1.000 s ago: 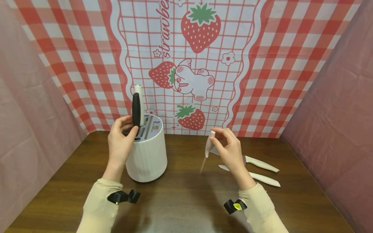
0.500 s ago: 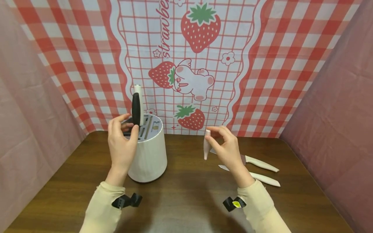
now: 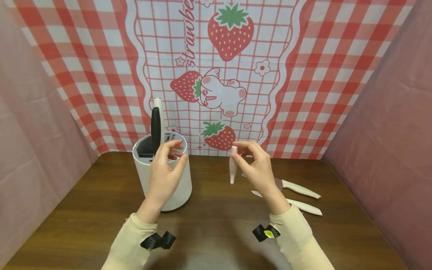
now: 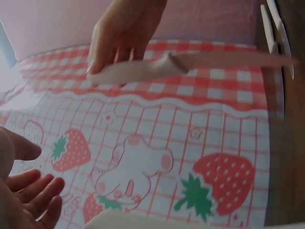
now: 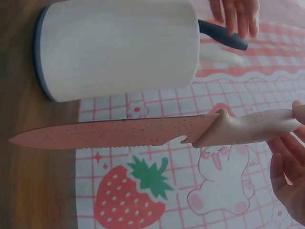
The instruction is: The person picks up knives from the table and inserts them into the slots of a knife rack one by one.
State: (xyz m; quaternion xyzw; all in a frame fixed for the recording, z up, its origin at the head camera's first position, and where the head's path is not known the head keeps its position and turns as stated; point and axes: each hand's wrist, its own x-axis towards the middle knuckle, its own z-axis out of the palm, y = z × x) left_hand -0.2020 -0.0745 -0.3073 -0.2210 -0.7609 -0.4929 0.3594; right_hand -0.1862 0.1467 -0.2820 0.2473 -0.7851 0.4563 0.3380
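My right hand pinches the end of a knife's pale handle between thumb and fingers, and the knife hangs point down above the table. Its speckled pink blade, partly serrated with a small notch near the handle, shows fully in the right wrist view. My left hand holds nothing; its fingers are loosely bent in front of the white round knife block in the head view. A black handle and a white handle stand up out of the block's slotted top.
Two pale-handled knives lie on the wooden table at the right: one with its handle farther back, the other with its handle nearer. A red checked strawberry cloth hangs behind, with pink curtains at both sides.
The left hand has come away from the black handle and moved right, across the front of the block. The right hand has shifted slightly left with the knife, which now hangs straighter.
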